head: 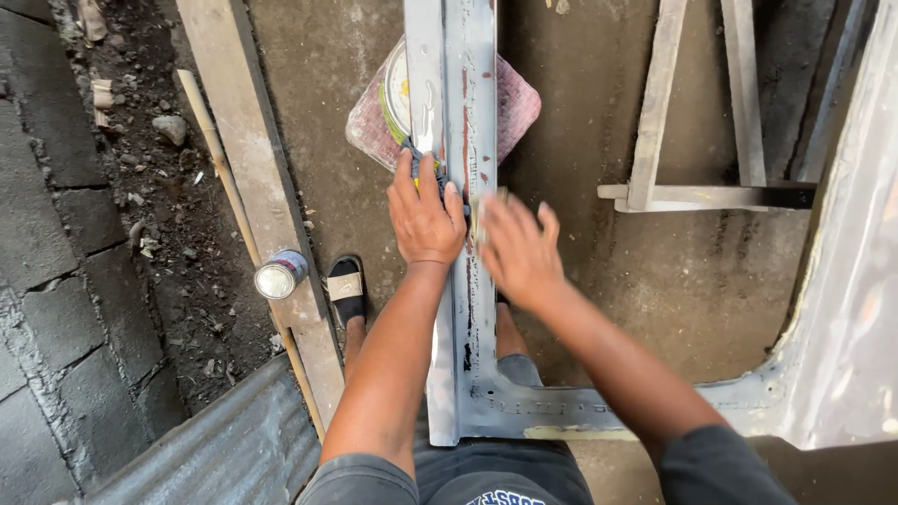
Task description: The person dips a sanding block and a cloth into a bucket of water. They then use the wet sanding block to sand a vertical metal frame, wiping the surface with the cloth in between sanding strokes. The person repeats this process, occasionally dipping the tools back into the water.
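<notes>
— Two hands on one long piece: where exactly does it lie?

— The grey metal frame rail (472, 112) runs straight away from the person, its long axis up and down the view, from a corner joint near the lap out over a pink-wrapped round tin (519, 108) on the concrete floor (318, 56).

— And the left hand (426, 220)?

— Pressed flat on the rail's left edge, fingers together and pointing along the axis, pinning a dark cloth (412, 154) under the fingertips. It is clamped down rather than wrapped around.

— The right hand (519, 252)?

— Just beside it, on the rail's right side, fingers spread and blurred. A small pale piece (477, 210), perhaps a sanding block, shows between the two hands at its fingertips; I cannot tell whether the hand grips it or only rests against it.

— Which is nearer the bare run of rail?

— The left reaches slightly farther up it; the untouched length lies ahead of both.

— Around them?

— A silver can (281, 274) lies on a wooden plank (234, 122) to the left, next to a sandalled foot (346, 288); a wooden frame (692, 192) sits to the right.
</notes>
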